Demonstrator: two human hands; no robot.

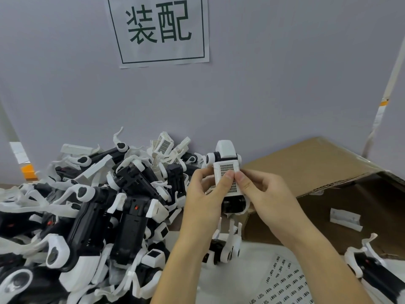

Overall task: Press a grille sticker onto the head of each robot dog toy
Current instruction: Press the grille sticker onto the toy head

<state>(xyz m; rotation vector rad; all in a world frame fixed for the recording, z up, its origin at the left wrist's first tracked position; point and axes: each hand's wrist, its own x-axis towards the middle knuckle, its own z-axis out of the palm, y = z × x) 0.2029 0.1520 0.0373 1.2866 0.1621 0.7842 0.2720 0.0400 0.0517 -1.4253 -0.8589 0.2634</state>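
Both hands grip one robot dog toy (pixel 225 172) between them: left hand (pixel 203 194) and right hand (pixel 265 194) curled round its sides, thumbs apparently pressing the grille sticker (pixel 228 170) on its head.

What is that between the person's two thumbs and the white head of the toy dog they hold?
A grille sticker, seen in the head view: both thumbs press it flat against the head of the held robot dog.

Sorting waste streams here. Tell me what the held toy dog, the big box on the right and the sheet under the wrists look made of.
Held toy dog: moulded plastic by its look, smooth white shell with slight sheen and glossy black joints. Box: brown corrugated cardboard, matt; the torn flap edge shows fluting. Sheet: likely a paper sticker sheet, flat white with rows of small printed labels; whether it is coated cannot be told.
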